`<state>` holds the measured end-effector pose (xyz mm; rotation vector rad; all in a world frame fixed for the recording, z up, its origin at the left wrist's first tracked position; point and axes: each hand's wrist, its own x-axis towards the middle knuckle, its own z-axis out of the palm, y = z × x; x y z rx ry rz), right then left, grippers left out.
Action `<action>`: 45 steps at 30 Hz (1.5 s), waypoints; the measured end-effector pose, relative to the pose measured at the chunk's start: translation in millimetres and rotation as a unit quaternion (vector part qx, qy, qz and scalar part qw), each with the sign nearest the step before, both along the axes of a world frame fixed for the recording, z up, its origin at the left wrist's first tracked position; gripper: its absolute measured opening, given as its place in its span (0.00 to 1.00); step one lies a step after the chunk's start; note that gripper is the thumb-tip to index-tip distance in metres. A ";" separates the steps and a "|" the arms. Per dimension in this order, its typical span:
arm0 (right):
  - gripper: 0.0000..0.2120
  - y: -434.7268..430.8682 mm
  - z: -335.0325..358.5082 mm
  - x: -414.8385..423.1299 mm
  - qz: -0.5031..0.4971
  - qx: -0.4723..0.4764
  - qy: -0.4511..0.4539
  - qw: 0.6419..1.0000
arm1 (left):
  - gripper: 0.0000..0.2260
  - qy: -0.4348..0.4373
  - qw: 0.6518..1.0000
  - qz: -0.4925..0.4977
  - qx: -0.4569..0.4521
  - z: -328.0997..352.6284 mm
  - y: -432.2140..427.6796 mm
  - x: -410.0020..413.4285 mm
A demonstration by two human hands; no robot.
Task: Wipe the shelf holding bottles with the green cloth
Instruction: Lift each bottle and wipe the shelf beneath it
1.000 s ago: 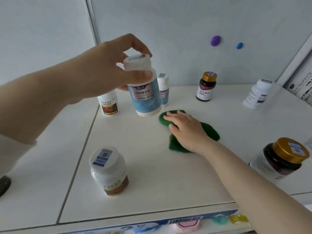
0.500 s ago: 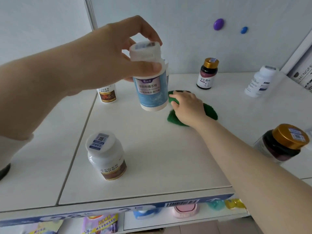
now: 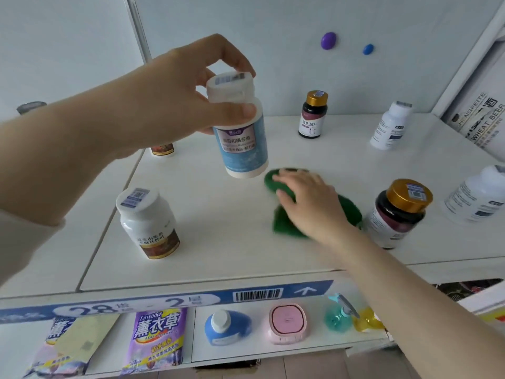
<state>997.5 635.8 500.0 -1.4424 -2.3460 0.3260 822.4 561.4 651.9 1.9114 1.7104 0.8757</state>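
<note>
Moved: since half a second ago my right hand and the green cloth have slid back toward me, nearer the gold-capped jar
Shelf: white shelf spans the view; bottles stand apart around its edges
Left hand: my left hand grips the blue-labelled bottle by its white cap and neck, thumb and fingers curled round; bottle lifted off the shelf, slightly tilted
Right hand: flat on the cloth, fingers straight, pressing it down; fingertips point to 10 o'clock
Cloth: on the shelf at 4 o'clock from the lifted bottle; the jar just beside it at 3 o'clock
White bottle: brown-labelled bottle upright at 9 o'clock from the cloth, well apart
</note>
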 end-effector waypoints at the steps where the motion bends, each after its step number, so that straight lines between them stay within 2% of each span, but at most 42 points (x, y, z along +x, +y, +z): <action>1: 0.19 10.4 1.1 -6.0 -0.038 -0.009 -0.014 0.999 | 0.15 0.005 1.000 0.008 -0.002 0.4 -4.6 3.5; 4: 0.19 4.6 -0.9 -17.6 -0.023 -0.008 -0.040 0.999 | 0.12 0.015 1.000 0.023 0.007 0.3 -16.4 10.6; 8: 0.16 -57.9 -8.2 -2.9 0.153 0.054 0.028 0.986 | 0.13 0.007 0.999 0.025 0.024 -3.0 -25.2 15.7; 11: 0.12 -85.4 -4.0 19.4 0.229 0.062 0.060 0.970 | 0.16 0.030 0.999 0.020 0.008 -13.0 -25.1 20.6; 13: 0.11 -92.7 -0.6 33.4 0.229 0.063 0.065 0.969 | 0.16 0.042 0.999 0.022 -0.002 -22.4 -22.7 24.2; 15: 0.12 -99.7 9.9 41.7 0.186 0.032 0.087 0.978 | 0.17 0.042 0.999 0.021 -0.016 -33.0 -21.5 27.8; 18: 0.09 -109.3 30.6 50.1 0.121 -0.111 0.172 0.971 | 0.17 0.051 0.998 0.008 -0.038 -48.4 -22.6 36.9; 21: 0.08 -112.5 55.6 57.8 0.062 -0.219 0.286 0.931 | 0.18 0.072 0.996 -0.007 -0.053 -60.3 -24.7 44.4; 25: 0.09 -104.7 93.1 62.4 0.023 -0.339 0.452 0.825 | 0.19 0.094 0.994 -0.020 -0.057 -66.9 -27.0 45.2; 28: 0.11 -84.4 123.8 59.2 0.019 -0.387 0.514 0.766 | 0.22 0.096 0.994 -0.011 -0.054 -67.6 -27.7 48.0; 31: 0.10 -55.5 151.1 51.3 0.025 -0.413 0.529 0.741 | 0.19 0.088 0.995 -0.025 -0.038 -69.0 -30.7 51.6; 37: 0.16 -6.3 178.9 30.8 0.002 -0.398 0.450 0.799 | 0.27 0.115 0.991 -0.061 -0.039 -67.2 -31.9 44.5; 40: 0.14 12.7 178.1 22.8 -0.011 -0.353 0.397 0.847 | 0.28 0.092 0.996 -0.011 0.009 -41.5 -15.0 24.6; 42: 0.11 22.5 172.5 17.5 -0.012 -0.330 0.337 0.882 | 0.26 0.100 0.994 0.033 0.042 -23.2 13.7 3.3; 45: 0.10 39.7 152.5 4.3 -0.017 -0.285 0.272 0.919 | 0.22 0.139 0.988 0.059 0.021 -11.1 74.1 -22.6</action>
